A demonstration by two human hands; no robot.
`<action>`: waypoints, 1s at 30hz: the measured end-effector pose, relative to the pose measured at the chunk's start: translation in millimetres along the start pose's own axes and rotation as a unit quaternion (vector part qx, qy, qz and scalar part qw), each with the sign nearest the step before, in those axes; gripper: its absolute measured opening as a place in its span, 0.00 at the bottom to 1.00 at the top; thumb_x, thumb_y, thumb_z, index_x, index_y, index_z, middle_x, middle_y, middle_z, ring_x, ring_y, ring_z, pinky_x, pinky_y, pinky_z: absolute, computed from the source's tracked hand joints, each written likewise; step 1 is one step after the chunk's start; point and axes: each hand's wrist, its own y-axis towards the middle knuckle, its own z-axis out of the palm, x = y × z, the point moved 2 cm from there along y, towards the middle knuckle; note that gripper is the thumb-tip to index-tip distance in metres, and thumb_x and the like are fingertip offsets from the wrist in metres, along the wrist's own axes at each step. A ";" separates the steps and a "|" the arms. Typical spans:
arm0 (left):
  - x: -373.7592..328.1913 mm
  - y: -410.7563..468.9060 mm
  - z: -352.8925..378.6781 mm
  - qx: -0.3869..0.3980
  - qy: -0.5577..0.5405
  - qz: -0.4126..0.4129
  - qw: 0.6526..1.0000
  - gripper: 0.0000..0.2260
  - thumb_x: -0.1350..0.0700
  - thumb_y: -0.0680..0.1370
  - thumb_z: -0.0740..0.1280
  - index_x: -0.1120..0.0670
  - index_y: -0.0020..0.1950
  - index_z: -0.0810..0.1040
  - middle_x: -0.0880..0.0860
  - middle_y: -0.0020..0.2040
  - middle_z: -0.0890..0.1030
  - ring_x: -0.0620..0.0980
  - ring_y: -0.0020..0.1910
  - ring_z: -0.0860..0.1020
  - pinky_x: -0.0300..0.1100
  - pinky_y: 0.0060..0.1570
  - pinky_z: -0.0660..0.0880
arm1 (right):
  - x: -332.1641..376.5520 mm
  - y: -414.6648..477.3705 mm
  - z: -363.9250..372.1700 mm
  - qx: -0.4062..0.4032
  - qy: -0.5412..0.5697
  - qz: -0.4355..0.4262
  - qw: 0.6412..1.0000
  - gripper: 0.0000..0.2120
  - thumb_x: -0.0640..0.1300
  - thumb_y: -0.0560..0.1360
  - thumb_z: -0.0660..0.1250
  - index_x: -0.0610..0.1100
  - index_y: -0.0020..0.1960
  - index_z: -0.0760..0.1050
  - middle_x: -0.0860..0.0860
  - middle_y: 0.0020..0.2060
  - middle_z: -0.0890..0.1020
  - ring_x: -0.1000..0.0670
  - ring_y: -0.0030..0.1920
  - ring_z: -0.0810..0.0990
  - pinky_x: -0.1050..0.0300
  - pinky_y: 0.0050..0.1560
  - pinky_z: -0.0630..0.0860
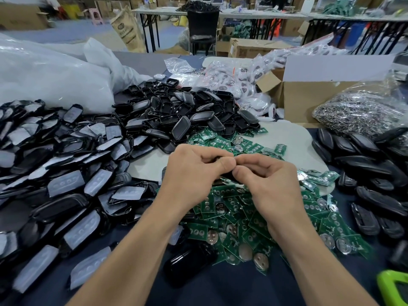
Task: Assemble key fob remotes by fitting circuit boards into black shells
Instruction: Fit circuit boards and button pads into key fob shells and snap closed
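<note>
Head view, left hand [194, 171] and right hand [270, 181] pinching black shell [224, 176], green circuit boards [229, 208] beneath

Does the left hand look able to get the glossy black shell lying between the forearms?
Likely yes, once freed: the shell lies uncovered, close to the person, but the left hand and right hand both pinch a small dark part now.

Green circuit boards [229, 217], black shells [189, 111], grey-white keypads [66, 184], lime-green object [393, 288].
</note>
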 end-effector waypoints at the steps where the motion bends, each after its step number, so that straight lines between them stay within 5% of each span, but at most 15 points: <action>1: -0.2 -0.8 0.3 0.000 -0.035 -0.015 0.999 0.05 0.53 0.75 0.79 0.43 0.48 0.89 0.46 0.42 0.89 0.47 0.44 0.88 0.48 0.47 0.86 | -0.1 -0.1 -0.2 -0.009 0.013 0.001 1.000 0.08 0.38 0.74 0.77 0.51 0.44 0.88 0.54 0.40 0.89 0.55 0.43 0.88 0.67 0.46 0.81; 5: 0.5 -3.6 1.3 0.055 -0.069 -0.050 0.995 0.06 0.55 0.75 0.79 0.47 0.51 0.90 0.50 0.45 0.89 0.46 0.46 0.87 0.40 0.44 0.84 | -2.0 0.7 -0.7 -0.059 0.106 0.033 0.992 0.09 0.37 0.75 0.77 0.50 0.43 0.88 0.52 0.38 0.88 0.58 0.39 0.86 0.68 0.41 0.78; 9: 1.9 -4.5 1.9 0.028 -0.093 -0.067 0.993 0.06 0.60 0.76 0.77 0.54 0.52 0.89 0.54 0.42 0.89 0.48 0.40 0.86 0.39 0.42 0.83 | -3.1 0.2 0.8 -0.057 0.125 0.061 0.989 0.08 0.35 0.75 0.76 0.48 0.43 0.88 0.52 0.32 0.85 0.59 0.30 0.78 0.67 0.33 0.75; 16: 2.3 -5.5 5.9 -0.017 -0.099 -0.050 0.994 0.03 0.52 0.77 0.76 0.44 0.48 0.90 0.49 0.43 0.89 0.47 0.43 0.87 0.40 0.44 0.83 | -8.8 2.6 0.3 -0.048 0.133 0.098 0.985 0.08 0.35 0.75 0.76 0.47 0.42 0.87 0.47 0.31 0.84 0.53 0.28 0.77 0.62 0.29 0.75; 23: -3.0 -4.8 7.5 -0.035 -0.067 -0.009 0.997 0.11 0.56 0.79 0.74 0.39 0.43 0.89 0.47 0.41 0.88 0.53 0.45 0.86 0.49 0.47 0.85 | -6.6 2.5 -0.4 0.023 0.114 0.082 0.990 0.12 0.34 0.76 0.75 0.51 0.45 0.88 0.44 0.35 0.86 0.50 0.31 0.78 0.61 0.30 0.75; 30: -8.3 -7.6 7.1 -0.055 -0.073 0.017 0.996 0.14 0.63 0.78 0.74 0.47 0.36 0.89 0.44 0.28 0.81 0.40 0.27 0.76 0.30 0.29 0.72 | -7.7 -0.4 1.8 0.039 0.142 0.087 0.985 0.10 0.31 0.75 0.73 0.44 0.46 0.89 0.40 0.36 0.86 0.50 0.28 0.77 0.61 0.28 0.74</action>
